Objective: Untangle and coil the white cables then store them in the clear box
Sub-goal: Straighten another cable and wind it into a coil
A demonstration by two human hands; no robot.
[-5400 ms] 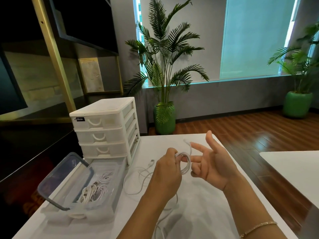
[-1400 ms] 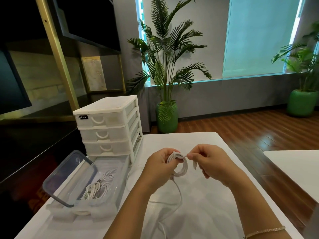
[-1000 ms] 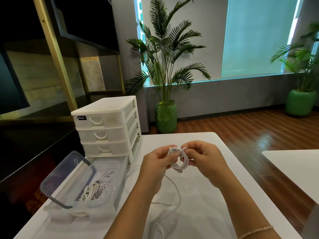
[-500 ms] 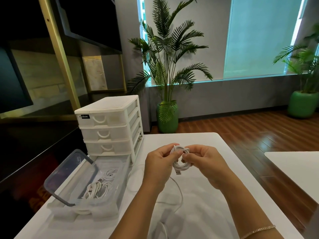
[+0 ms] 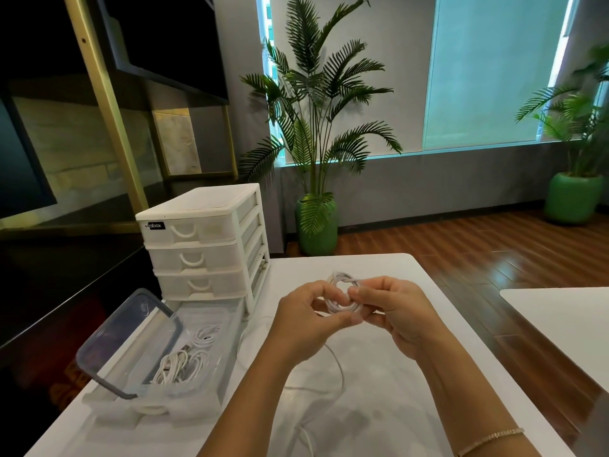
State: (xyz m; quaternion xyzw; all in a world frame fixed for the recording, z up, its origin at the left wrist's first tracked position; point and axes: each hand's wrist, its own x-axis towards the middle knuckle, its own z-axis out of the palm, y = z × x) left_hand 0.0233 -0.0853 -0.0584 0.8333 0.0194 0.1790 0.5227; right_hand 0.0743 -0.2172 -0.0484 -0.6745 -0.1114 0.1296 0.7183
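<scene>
— Why's the white table (image 5: 389, 410) laid out that way?

— The clear box (image 5: 211, 374) sits open at her left, lid (image 5: 128, 341) propped up, coiled white cables (image 5: 184, 361) already inside, so each finished one drops straight in.

— And what she's holding?

— Left hand (image 5: 306, 321) and right hand (image 5: 395, 311) both pinch one small cable coil (image 5: 342, 296) above the table; its tail (image 5: 336, 364) trails below.

— Different from five seconds ago?

— Her right fingers were spread then; now they've closed on a tighter coil.
</scene>
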